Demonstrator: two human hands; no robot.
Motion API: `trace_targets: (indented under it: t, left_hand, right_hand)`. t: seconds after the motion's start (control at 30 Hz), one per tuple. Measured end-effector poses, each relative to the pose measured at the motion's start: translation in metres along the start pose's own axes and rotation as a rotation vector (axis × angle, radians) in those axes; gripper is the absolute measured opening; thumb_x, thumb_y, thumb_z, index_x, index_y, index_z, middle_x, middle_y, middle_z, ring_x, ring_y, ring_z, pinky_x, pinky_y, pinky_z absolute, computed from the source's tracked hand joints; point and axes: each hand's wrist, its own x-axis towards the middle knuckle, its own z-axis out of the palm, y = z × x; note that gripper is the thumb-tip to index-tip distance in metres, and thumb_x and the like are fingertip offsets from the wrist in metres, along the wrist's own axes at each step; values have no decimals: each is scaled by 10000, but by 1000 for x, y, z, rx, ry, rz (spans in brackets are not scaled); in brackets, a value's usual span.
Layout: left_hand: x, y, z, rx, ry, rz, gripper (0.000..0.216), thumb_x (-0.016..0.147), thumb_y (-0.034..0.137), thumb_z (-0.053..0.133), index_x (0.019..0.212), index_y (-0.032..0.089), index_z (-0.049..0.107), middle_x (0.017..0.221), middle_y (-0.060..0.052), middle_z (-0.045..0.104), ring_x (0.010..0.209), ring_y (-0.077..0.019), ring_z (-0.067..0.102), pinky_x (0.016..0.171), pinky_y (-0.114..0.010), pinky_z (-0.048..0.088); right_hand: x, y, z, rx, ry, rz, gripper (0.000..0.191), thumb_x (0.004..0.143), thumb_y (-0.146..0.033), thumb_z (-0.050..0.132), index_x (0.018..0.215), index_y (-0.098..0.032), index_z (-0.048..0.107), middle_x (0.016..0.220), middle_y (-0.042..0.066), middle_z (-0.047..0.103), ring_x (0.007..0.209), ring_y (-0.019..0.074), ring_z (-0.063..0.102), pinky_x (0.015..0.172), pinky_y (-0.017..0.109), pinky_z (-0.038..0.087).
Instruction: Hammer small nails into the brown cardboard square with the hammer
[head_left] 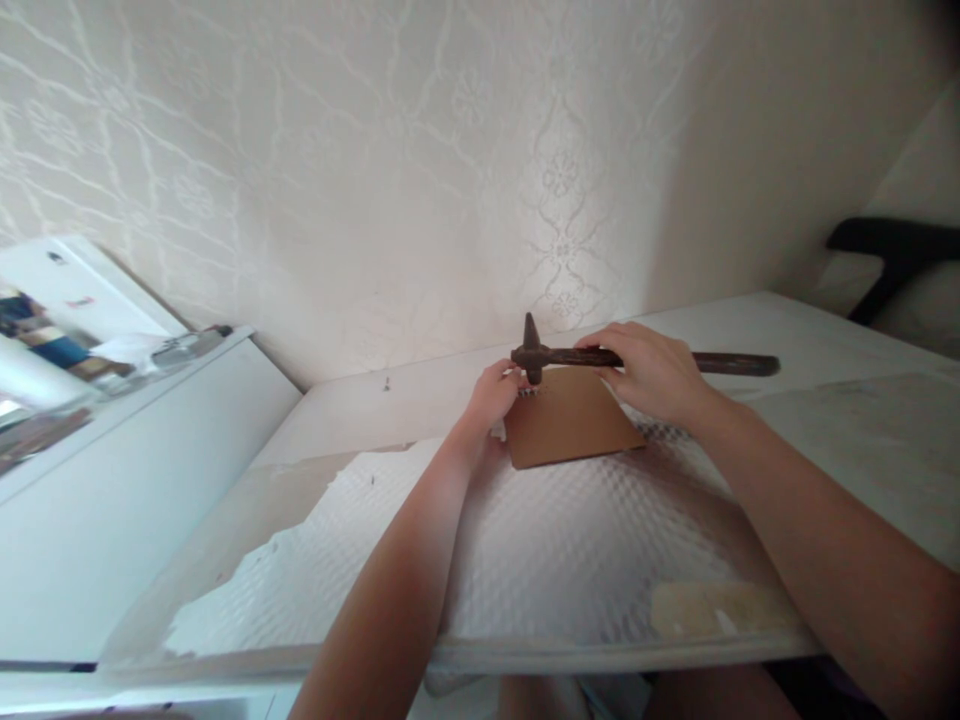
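My right hand (651, 368) is wrapped around the dark wooden handle of a hammer (739, 364). The hammer's dark metal head lies right at the fingertips of my left hand (493, 395), above the far left corner of a flat brown sheet (574, 420). The sheet has rounded corners, and a short row of small dark marks or teeth shows near that corner. Fingers of my left hand are pinched together at its left edge; what they hold, if anything, is hidden by the hammer head and the fingers.
Under the sheet, white bubble-textured padding (300, 560) covers part of the white table (352, 410). A small metal piece (387, 384) stands on the table at the far left. Left is a white cabinet (150, 480) with clutter on top; behind is a wall (420, 200). A black armrest (892, 240) is at right.
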Motion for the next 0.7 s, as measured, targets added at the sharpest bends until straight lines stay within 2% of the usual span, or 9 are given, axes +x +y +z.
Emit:
trace_targets:
  t: [0.23,0.4,0.57,0.7]
  left_hand:
    - [-1,0,-1,32,5,16,185,774,175,463,810,145,642,855,-91,697,826,-198,629,803,-330,462]
    - [-1,0,0,5,-2,7,198,794,211,463,814,146,649,834,-85,698,812,-193,636,818,-335,462]
    - [-1,0,-1,43,23,13,189,758,190,476,805,151,655,845,-82,697,835,-206,622,808,-334,459]
    - [-1,-1,-1,19,-7,9,200,786,229,460,808,154,644,810,-83,692,808,-200,628,801,-333,462]
  right_hand:
    - [0,0,0,11,-26,-4,360,757,-113,500,1059,-252,639,1073,25,678,1013,243,589,723,344,465]
    - [0,0,0,4,12,9,370,763,-117,497,1079,-256,632,1070,25,676,1002,243,591,722,347,465]
    - [0,0,1,8,-13,-12,356,758,-109,495,1049,-253,641,1056,29,680,998,235,596,728,340,465]
    - [0,1,1,-3,18,-1,365,757,-116,498,1062,-261,635,1062,25,679,995,234,595,713,335,464]
